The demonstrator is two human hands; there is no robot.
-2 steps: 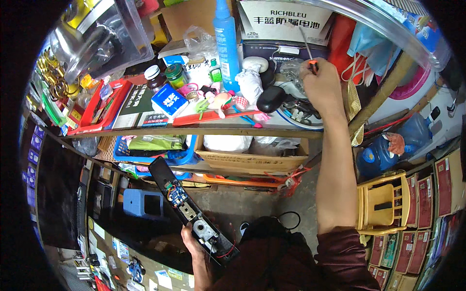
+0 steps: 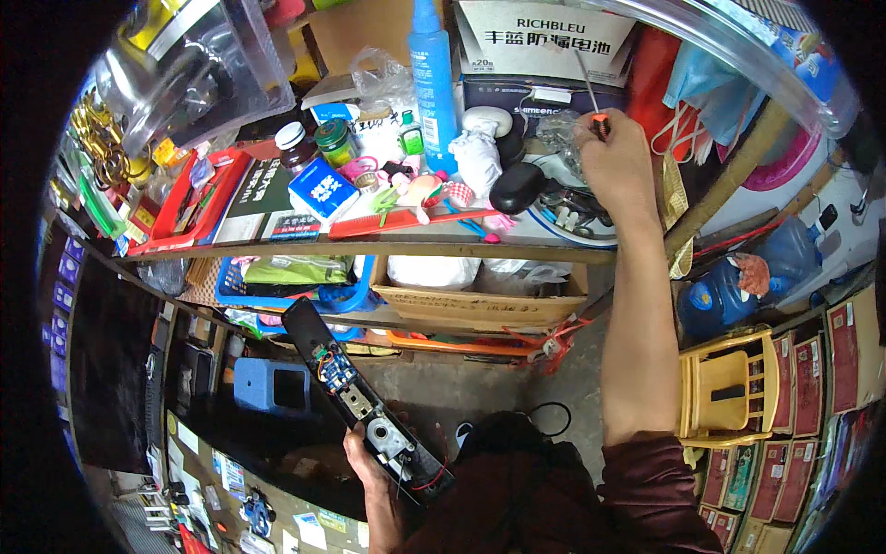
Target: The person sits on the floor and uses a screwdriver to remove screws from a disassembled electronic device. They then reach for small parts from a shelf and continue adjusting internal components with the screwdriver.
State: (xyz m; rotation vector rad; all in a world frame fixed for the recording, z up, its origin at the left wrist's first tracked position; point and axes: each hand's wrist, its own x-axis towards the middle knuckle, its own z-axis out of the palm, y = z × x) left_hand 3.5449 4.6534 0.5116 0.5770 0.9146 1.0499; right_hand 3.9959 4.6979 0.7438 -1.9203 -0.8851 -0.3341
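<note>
My left hand (image 2: 364, 459) is closed round the lower part of a long black housing (image 2: 307, 330), which lies tilted with its open back showing. Inside it are a blue circuit board (image 2: 338, 373), a metal plate and a round silver mechanism (image 2: 384, 436); thin red wires run near its lower end. My right hand (image 2: 616, 164) is stretched out over the right end of the shelf, closed round the orange and black handle of a screwdriver (image 2: 592, 90). The screwdriver's thin shaft points up in front of a white box (image 2: 544, 42).
The cluttered shelf holds a blue spray bottle (image 2: 432, 88), small jars (image 2: 334, 142), a red tray (image 2: 187, 224) and a black oval case (image 2: 517, 188). Below stand a blue basket (image 2: 365, 294) and a cardboard box (image 2: 480, 309). A yellow chair (image 2: 724, 383) and water jugs (image 2: 711, 305) are at the right.
My right hand and the screwdriver have shifted very slightly to the right. My left hand and the black housing stay where they were.
</note>
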